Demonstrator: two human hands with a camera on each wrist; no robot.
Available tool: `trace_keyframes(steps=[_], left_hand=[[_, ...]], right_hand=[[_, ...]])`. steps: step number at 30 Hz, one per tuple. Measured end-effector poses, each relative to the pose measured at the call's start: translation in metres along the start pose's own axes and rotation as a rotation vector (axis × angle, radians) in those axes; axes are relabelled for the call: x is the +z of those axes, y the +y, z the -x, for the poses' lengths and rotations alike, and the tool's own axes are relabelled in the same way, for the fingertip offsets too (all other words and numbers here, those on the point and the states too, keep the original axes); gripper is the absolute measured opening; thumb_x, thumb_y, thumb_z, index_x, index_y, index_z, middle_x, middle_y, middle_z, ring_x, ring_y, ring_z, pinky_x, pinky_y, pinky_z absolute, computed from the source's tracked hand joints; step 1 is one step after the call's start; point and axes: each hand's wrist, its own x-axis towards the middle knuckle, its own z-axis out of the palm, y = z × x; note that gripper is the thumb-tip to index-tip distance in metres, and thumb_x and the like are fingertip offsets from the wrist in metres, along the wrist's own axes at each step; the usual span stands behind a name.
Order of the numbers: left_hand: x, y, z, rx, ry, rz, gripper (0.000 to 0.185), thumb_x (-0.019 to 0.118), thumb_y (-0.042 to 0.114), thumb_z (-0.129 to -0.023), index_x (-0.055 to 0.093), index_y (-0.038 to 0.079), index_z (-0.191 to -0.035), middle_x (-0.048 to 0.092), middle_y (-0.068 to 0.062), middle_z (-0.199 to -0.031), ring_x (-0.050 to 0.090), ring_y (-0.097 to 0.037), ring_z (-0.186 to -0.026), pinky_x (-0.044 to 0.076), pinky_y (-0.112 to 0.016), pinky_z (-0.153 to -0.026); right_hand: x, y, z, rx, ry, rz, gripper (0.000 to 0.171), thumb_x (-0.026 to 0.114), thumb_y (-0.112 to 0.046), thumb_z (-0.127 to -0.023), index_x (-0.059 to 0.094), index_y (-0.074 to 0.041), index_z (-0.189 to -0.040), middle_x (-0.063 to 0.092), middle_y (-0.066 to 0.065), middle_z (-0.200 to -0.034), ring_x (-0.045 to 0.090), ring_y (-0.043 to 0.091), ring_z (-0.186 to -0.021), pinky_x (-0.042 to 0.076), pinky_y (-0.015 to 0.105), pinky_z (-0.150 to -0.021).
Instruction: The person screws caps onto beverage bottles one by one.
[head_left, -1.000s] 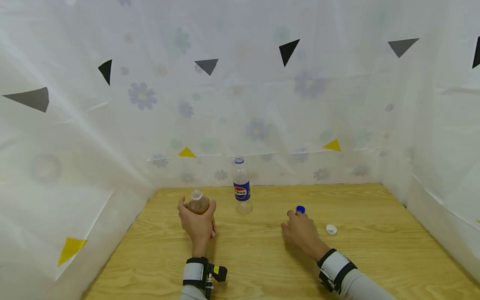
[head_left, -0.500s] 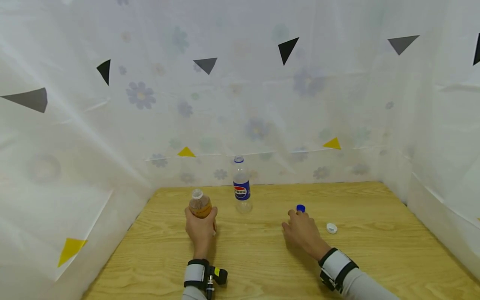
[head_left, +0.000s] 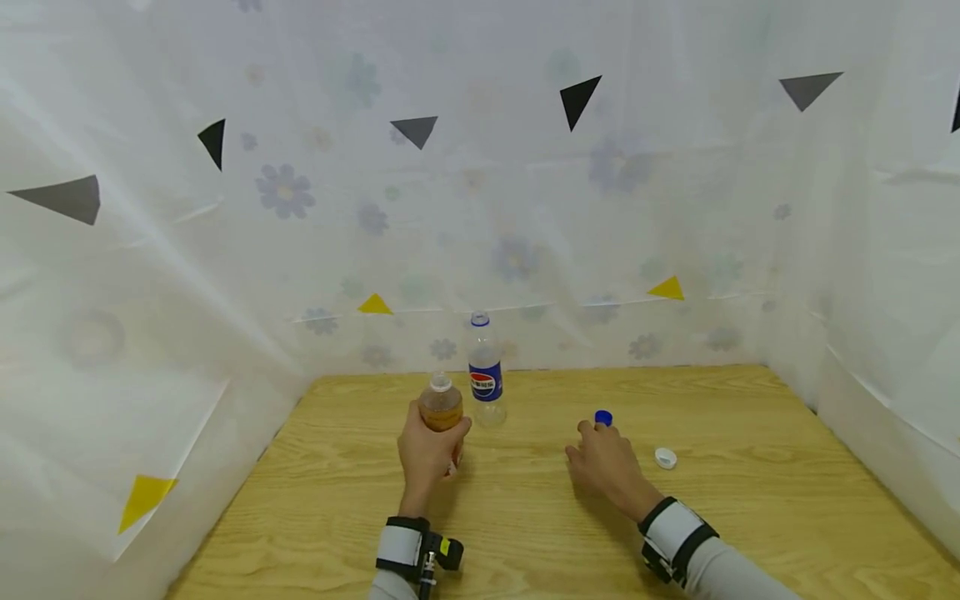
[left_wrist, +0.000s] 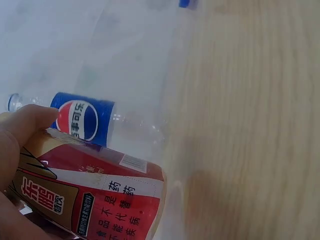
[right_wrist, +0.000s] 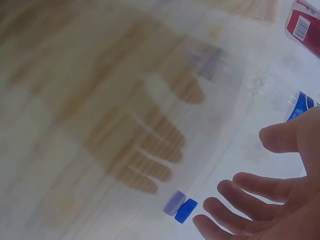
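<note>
My left hand (head_left: 429,450) grips an uncapped drink bottle (head_left: 441,408) with brownish contents, its thumb on the right side. The left wrist view shows this bottle's red and gold label (left_wrist: 100,185); whether its base touches the table I cannot tell. Just behind it, to the right, stands a clear, uncapped Pepsi bottle (head_left: 486,379) with a blue label. My right hand (head_left: 606,468) is held over the table with loosely spread fingers (right_wrist: 260,200) and nothing in them. Right beyond its fingertips lies a blue bottle cap (right_wrist: 186,210). A white cap (head_left: 665,458) lies to the right of that hand.
The wood-grain table (head_left: 525,533) is glossy and mirrors the right hand. White sheeting (head_left: 480,208) with flowers and triangles encloses its back and sides. The Pepsi bottle stands near the back edge.
My left hand has brought the brownish drink bottle rightward, close to the Pepsi bottle, after shifting its hold lower. The right hand and both caps have stayed in place.
</note>
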Motion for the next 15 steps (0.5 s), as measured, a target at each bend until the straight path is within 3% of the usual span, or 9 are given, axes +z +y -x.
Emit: trace_keyframes(steps=[5, 10, 15], left_hand=[[0.017, 0.013, 0.007, 0.091, -0.101, -0.035, 0.062, 0.09, 0.027, -0.074, 0.06, 0.014, -0.126, 0.072, -0.01, -0.104, 0.07, -0.023, -0.085, 0.056, -0.041, -0.072], [0.03, 0.019, 0.015, 0.152, -0.195, -0.058, 0.065, 0.091, 0.026, -0.072, 0.059, 0.014, -0.127, 0.073, -0.009, -0.109, 0.071, -0.023, -0.092, 0.057, -0.042, -0.077], [0.039, 0.022, 0.021, 0.193, -0.243, -0.097, 0.067, 0.091, 0.026, -0.071, 0.059, 0.012, -0.128, 0.073, -0.01, -0.111, 0.071, -0.027, -0.097, 0.057, -0.045, -0.082]], right_hand=[[0.002, 0.001, 0.0, -0.004, 0.01, -0.019, 0.041, 0.069, -0.023, -0.096, 0.062, 0.008, -0.122, 0.068, 0.026, -0.104, 0.067, 0.041, -0.094, 0.057, 0.054, -0.078], [0.002, 0.002, 0.0, -0.015, 0.018, -0.013, 0.041, 0.07, -0.022, -0.095, 0.063, 0.009, -0.12, 0.068, 0.025, -0.1, 0.068, 0.039, -0.087, 0.058, 0.05, -0.073], [0.002, 0.003, -0.001, -0.01, 0.006, -0.005, 0.04, 0.07, -0.022, -0.094, 0.063, 0.009, -0.119, 0.068, 0.026, -0.102, 0.068, 0.039, -0.089, 0.058, 0.051, -0.073]])
